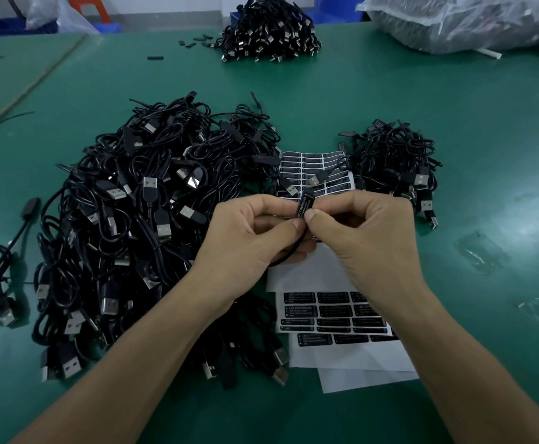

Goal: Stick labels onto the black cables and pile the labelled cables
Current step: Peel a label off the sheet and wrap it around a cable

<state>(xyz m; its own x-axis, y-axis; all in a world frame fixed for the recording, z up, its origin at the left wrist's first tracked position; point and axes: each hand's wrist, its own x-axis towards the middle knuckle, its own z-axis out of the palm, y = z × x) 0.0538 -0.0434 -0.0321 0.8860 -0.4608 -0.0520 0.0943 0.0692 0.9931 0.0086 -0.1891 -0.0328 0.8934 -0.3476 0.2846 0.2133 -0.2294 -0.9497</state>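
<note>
1. The left hand [252, 232] and the right hand [367, 232] meet just above the middle of the green table [454, 123]. Between them they pinch one held cable [289, 255] by its small inline block [305, 200]. The block stands nearly upright, and the cord loops away under the palms at six o'clock.
2. The fingers [271, 201] of both hands are curled and clamped on the block, with the thumb tips touching at its lower end. A label [302, 209] reading "LED CONTROLLER" faces the camera. The two-sided pinch probably steadies the block while the label is rubbed flat.
3. An upper label sheet [332, 182] lies at twelve o'clock from the hands, with a few plugs resting on it. The lower label sheets [332, 315] lie at six o'clock, partly under the right wrist and stacked on blank backing paper [358, 376]. This probably keeps each reach for a label short.
4. The large pile [140, 225] of black cables sits at nine o'clock, just beside the left hand. The small pile [396, 168] sits at two o'clock, near the right hand. The large pile is probably the stock waiting and the small one the finished cables, but labels on them cannot be made out.
5. A far pile [268, 30] sits at twelve o'clock near the table's far edge, well apart from the work.
6. Once the label is pressed down, this cable would probably go onto the small pile. Many cables remain, so the task seems far from done.
</note>
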